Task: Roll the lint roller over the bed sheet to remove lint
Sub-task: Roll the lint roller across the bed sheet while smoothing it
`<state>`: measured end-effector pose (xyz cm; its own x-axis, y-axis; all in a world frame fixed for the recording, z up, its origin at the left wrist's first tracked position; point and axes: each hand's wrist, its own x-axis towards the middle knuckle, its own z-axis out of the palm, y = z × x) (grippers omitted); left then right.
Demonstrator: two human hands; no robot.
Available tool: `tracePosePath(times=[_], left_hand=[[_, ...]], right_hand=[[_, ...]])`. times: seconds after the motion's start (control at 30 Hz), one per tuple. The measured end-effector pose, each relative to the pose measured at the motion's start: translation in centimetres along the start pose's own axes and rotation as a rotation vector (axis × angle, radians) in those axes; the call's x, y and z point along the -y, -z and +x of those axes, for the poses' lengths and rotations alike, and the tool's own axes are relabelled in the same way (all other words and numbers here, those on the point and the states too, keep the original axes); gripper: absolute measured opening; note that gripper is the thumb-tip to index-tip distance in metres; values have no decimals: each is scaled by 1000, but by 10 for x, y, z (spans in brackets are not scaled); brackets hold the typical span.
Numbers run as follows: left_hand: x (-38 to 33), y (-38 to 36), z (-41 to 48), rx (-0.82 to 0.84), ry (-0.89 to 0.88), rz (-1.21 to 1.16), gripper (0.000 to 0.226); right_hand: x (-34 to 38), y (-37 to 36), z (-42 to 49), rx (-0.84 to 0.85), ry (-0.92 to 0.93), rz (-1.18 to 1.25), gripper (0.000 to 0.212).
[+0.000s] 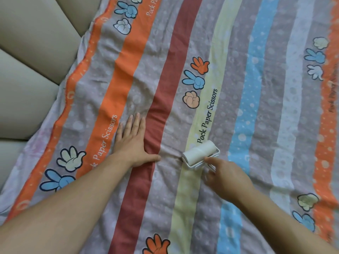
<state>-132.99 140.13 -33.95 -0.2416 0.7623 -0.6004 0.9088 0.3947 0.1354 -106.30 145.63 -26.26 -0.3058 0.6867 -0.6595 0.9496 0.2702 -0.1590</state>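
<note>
Now holding lint roller point(200, 153) down on bed sheet point(256, 107), about mid-sheet, drum across pale yellow stripe just below printed words. Gripping handle with right hand point(225, 173), fingers curled round it, forefinger stretched toward frame; slightly blurred. Pressing left hand point(134, 142) flat on red stripe, fingers straight and close, thumb spread, toward sheet's left edge by padded headboard point(33, 70). Likely light, stiff plastic with sticky drum: best taken by handle, never drum. Soft, wrinkled cloth, apt to bunch; worth pinning flat beside stroke.
</note>
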Motion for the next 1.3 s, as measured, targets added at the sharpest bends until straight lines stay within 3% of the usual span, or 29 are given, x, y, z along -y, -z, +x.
tracePosePath(times=[0.13,0.2,0.43,0.53,0.63,0.73,0.97,1.3], left_hand=[[21,3,-2,-47,38,-37,104],[34,7,2,-54,47,-16,97],[60,19,19,-72,63,-16,126],[66,17,23,-81,43,-33,131],[75,14,25,-79,4,-79,135],[84,10,29,-51,-41,-103,134],[85,11,37,-18,-24,-76,83],[80,12,14,-106,32,-35,74]], right_hand=[[-2,36,-10,154,-45,-100,46],[7,54,-13,132,-65,-99,47],[114,83,63,-244,90,206,45],[166,83,104,-292,114,278,45],[190,65,128,-212,88,223,47],[188,43,126,-167,48,191,49],[145,6,80,-93,28,154,51],[91,-12,8,31,19,114,49]])
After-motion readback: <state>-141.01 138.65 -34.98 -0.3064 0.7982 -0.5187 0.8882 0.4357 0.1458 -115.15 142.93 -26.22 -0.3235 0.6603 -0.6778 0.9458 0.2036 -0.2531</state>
